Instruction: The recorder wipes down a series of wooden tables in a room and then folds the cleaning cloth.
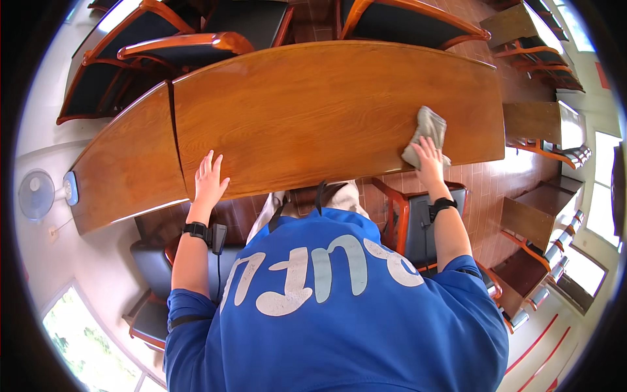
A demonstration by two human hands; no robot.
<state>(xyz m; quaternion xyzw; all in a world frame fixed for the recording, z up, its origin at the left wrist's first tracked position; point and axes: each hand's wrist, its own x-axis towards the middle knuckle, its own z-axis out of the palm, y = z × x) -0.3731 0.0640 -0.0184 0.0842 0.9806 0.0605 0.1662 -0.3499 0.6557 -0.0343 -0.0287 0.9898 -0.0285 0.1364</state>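
Note:
A long brown wooden table stretches before me. Near its right end lies a crumpled beige cloth, and my right hand holds it down against the wood with the fingers over it. My left hand is empty, its fingers apart, at the table's near edge close to the seam with a second table. Whether the left palm touches the wood I cannot tell.
Wooden armchairs with dark seats, such as this chair, stand along the far side. Another chair is close on my right, and one on my left. A fan is at the left end. More desks stand right.

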